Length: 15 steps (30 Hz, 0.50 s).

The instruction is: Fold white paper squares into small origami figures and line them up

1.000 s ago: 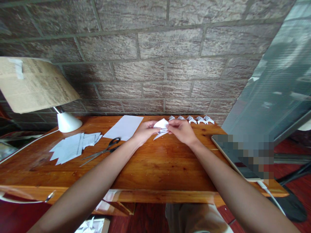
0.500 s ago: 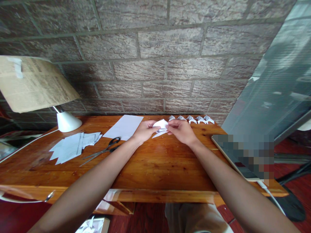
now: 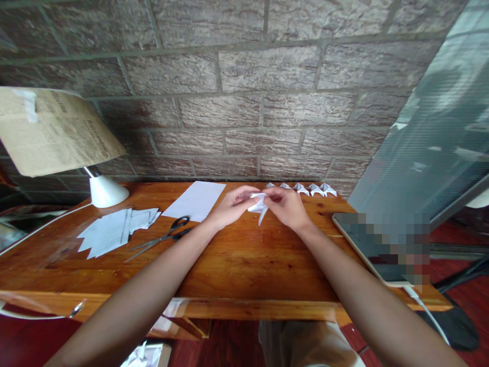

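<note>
A small folded white paper [image 3: 258, 203] is pinched between both hands above the middle of the wooden desk, with a narrow pointed flap hanging down toward me. My left hand [image 3: 237, 205] grips its left side, thumb on the near face; a ring shows on one finger. My right hand [image 3: 284, 205] closes on the right side, hiding part of the folds. Just behind the right hand, several folded paper figures [image 3: 301, 189] stand in a row along the desk's back edge. Left of my left hand lies a white paper sheet [image 3: 194, 200].
Black-handled scissors [image 3: 162, 237] and a stack of paper pieces [image 3: 110, 232] lie to the left, by a lamp [image 3: 107, 191] with a newsprint shade. A tablet [image 3: 367, 250] with a cable rests at the right. A brick wall [image 3: 244, 107] rises behind the desk [image 3: 252, 265].
The folded paper has been turned and shifted slightly right, so its flap now points down toward me. My left hand has moved right, closer to my right hand.
</note>
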Motion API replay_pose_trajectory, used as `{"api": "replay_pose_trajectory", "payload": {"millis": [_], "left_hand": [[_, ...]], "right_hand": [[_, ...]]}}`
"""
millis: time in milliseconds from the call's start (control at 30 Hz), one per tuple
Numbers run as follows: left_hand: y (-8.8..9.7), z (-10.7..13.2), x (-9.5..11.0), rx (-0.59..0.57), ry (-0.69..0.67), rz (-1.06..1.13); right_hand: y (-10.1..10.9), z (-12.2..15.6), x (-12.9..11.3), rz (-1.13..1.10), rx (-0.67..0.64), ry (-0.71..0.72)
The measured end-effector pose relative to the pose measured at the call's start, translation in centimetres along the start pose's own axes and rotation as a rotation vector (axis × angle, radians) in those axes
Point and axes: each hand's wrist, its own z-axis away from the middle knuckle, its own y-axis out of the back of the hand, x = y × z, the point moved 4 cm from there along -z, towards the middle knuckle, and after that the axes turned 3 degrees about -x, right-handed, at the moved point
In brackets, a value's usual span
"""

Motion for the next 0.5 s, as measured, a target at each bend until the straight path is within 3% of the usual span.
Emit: {"api": "replay_pose_trajectory", "payload": {"millis": [100, 200, 367, 500], "left_hand": [[-0.33, 0.05, 0.20, -0.038, 0.043, 0.048], [-0.26, -0.01, -0.13, 0.015, 0.089, 0.135], [-0.02, 0.04, -0.43, 0.077, 0.032, 0.036], [-0.14, 0.14, -0.67, 0.092, 0.039, 0.088]], "right_hand": [[0.38, -0.15, 0.15, -0.012, 0.060, 0.003], [0.66, -0.23, 0.10, -0.047, 0.107, 0.007], [0.51, -0.19, -0.35, -0.129, 0.084, 0.020], [0.33, -0.14, -0.65, -0.204, 0.080, 0.017]]}}
